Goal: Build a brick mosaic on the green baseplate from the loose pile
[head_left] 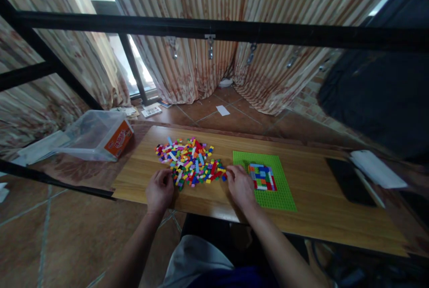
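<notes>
A loose pile of small building bricks in many colours is spread over the left part of the wooden table. At its front left edge, my left hand has its fingers curled in towards the thumb; whatever they hold is hidden. My right hand reaches the pile's right edge with fingertips pressed together, beside a yellow brick. Too little shows to tell if a brick is pinched there. Right of that hand lies a green studded baseplate, bearing a flat, roughly square build of multicoloured bricks.
The table is long and narrow. A clear plastic bin with an orange label sits beyond its left end. Towards the right lie a dark flat object and a white packet. A black metal bar crosses in front of the curtains.
</notes>
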`<state>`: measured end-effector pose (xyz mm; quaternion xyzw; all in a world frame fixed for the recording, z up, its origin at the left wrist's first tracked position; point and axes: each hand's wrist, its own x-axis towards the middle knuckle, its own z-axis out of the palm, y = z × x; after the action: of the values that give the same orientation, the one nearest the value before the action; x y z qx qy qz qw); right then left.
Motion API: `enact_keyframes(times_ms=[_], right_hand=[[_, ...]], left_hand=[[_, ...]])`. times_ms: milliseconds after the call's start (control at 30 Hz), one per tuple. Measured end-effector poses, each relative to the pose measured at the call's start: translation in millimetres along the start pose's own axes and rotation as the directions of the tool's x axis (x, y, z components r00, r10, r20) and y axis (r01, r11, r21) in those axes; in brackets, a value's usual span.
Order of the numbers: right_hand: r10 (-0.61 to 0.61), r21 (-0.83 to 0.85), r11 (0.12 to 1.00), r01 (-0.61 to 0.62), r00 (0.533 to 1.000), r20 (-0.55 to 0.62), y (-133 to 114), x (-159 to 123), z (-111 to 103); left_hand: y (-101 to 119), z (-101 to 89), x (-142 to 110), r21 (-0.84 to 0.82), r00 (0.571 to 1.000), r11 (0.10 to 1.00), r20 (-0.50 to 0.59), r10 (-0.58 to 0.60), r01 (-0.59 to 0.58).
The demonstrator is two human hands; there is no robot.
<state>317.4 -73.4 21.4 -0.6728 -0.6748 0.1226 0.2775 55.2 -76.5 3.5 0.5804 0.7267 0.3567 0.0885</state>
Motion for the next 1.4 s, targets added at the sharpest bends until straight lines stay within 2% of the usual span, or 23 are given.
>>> enact_keyframes(times_ms=[167,333,567,700,800,933,1000,1067,1267,1400], right_hand=[[0.072,-0.100,0.993,-0.063,0.993,0.088,-9.1,5.9,1.3],[0.119,-0.103,0.989,-0.110,0.989,0.084,-16.7,10.8,5.5],[0.066,0.032,0.997,-0.067,0.998,0.021,-13.9,8.6,9.7],[0.021,0.222,0.975,-0.016,1.000,-0.018,-13.1,3.5,-12.4],[0.062,0.367,0.930,-0.024,0.994,-0.092,9.3,3.0,-43.2],[0.233,0.453,0.881,-0.136,0.958,-0.166,71.1,14.1,-80.4],[0.231,0.383,0.910,-0.158,0.960,-0.155,99.8,22.0,-90.2],[0.177,0.302,0.944,-0.132,0.976,-0.128,118.3,28.5,-93.9],[0.020,0.186,0.982,-0.022,1.000,0.012,130.2,35.1,-91.4],[-0.004,0.189,0.982,-0.012,0.996,0.086,134.5,35.4,-91.9]], left_hand=[[0.9,-2.0,-0.2,0.010,1.000,1.000,0.005,-0.006,0.006],[1.1,-2.1,1.8,0.023,0.999,0.999,0.020,-0.027,0.027],[1.2,-4.7,3.7,0.020,0.999,1.000,0.030,-0.012,0.012],[-2.1,-3.9,5.5,0.037,0.998,0.999,0.044,-0.032,0.031],[-2.4,-3.3,6.3,0.063,0.997,0.997,0.055,-0.045,0.042],[-0.1,-3.6,6.3,0.087,0.997,0.995,0.053,-0.057,0.052],[0.3,-3.7,6.3,0.089,0.997,0.994,0.052,-0.061,0.056],[0.1,-3.7,6.3,0.085,0.997,0.995,0.049,-0.056,0.052],[1.8,-4.2,6.6,0.082,0.997,0.994,0.042,-0.070,0.066],[3.5,-4.8,6.5,0.080,0.998,0.996,0.047,-0.050,0.046]])
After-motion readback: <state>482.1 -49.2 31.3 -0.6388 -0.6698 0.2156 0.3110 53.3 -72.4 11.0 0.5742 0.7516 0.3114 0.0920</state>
